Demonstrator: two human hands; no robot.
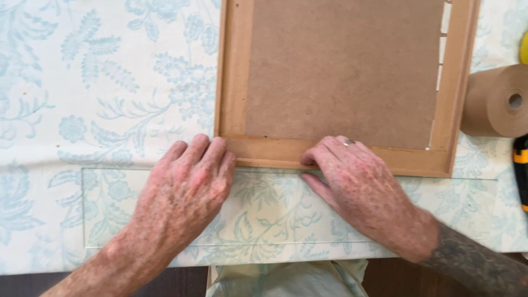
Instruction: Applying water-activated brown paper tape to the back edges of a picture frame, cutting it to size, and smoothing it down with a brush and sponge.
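Both hands lay flat and held nothing: the left hand (184, 190) pressed its fingertips against the near rail of the wooden picture frame (234, 82) at its corner, and the right hand (357, 187) curled its fingers (324, 151) over the same rail further along, a ring on one of them. Under both palms lay a clear glass pane (275, 217), its edges faint against the cloth. Judging from this, even pressure from both hands, kept low on the rail, would serve best, with palms light on the glass so it did not slide or crack. Beyond the fingers sat the frame's brown fibreboard backing (341, 66), matt and slightly fuzzy, inside smooth pale rails. Everything rested on a floral blue-and-white tablecloth (82, 82). Out past the right hand stood a roll of brown paper tape (495, 102), and a yellow-and-black tool (521, 170) at the edge.
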